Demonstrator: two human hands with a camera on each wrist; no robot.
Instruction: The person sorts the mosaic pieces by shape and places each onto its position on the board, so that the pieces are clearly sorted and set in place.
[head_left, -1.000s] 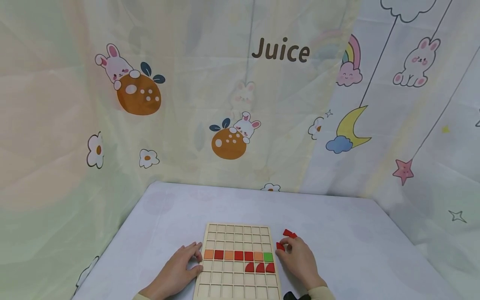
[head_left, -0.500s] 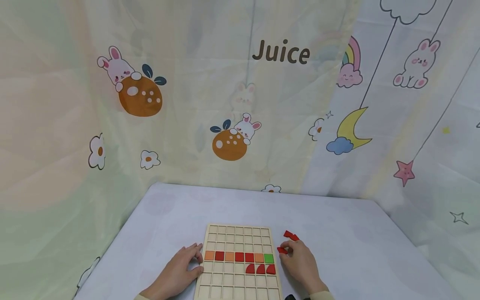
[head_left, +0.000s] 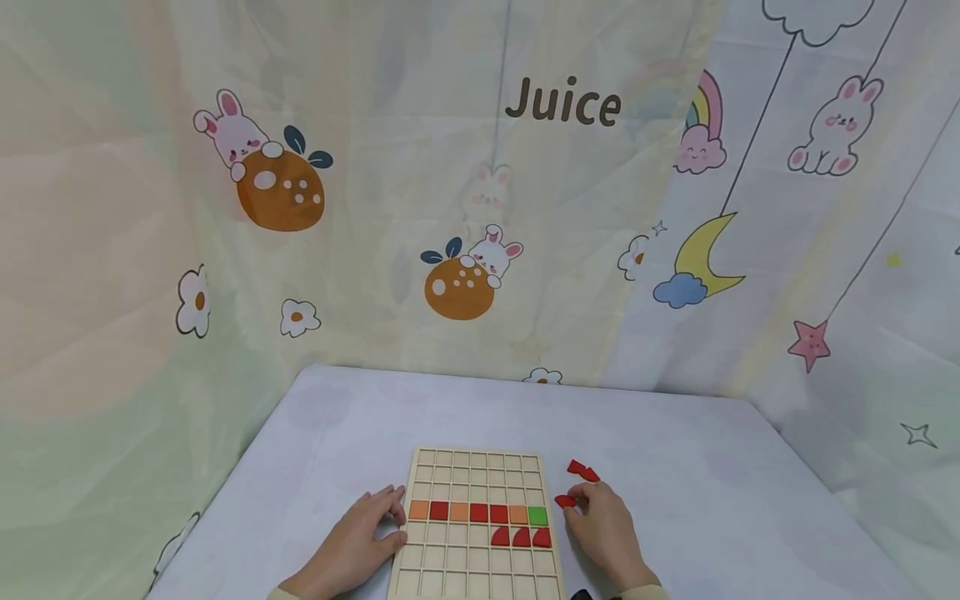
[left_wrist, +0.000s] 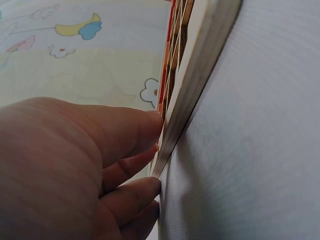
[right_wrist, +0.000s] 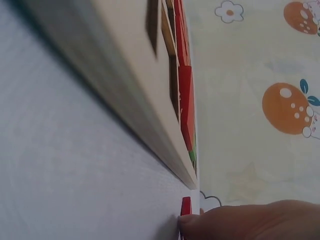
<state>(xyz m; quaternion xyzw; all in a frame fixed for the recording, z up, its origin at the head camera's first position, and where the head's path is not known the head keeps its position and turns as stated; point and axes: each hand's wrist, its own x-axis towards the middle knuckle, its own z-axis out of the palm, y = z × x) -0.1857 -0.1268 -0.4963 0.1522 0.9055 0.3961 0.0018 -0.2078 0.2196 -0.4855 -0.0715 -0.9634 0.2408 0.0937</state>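
Note:
A pale wooden grid board (head_left: pixel 456 558) lies on the table in the head view. Coloured squares fill one of its rows, and in the row nearer to me three red quarter-circle tiles (head_left: pixel 521 537) sit at the right end. My left hand (head_left: pixel 356 537) rests its fingertips and thumb against the board's left edge; the left wrist view shows the thumb (left_wrist: pixel 145 127) at the upper edge and other fingers lower down. Just right of the board, my right hand (head_left: pixel 609 529) pinches a red tile (head_left: pixel 565 501) with rounded outline between thumb and forefinger. Its thumb (right_wrist: pixel 240 222) covers part of that tile.
More loose red tiles (head_left: pixel 582 471) lie on the white-covered table (head_left: pixel 690 467) beyond my right fingers. A printed fabric backdrop (head_left: pixel 375 275) rises behind the table and along its sides. Something black (head_left: pixel 581 595) shows by my right wrist.
My right hand has shifted slightly right and toward me, and the pinched red tile has moved with it and looks turned. My left hand stays at the board's edge.

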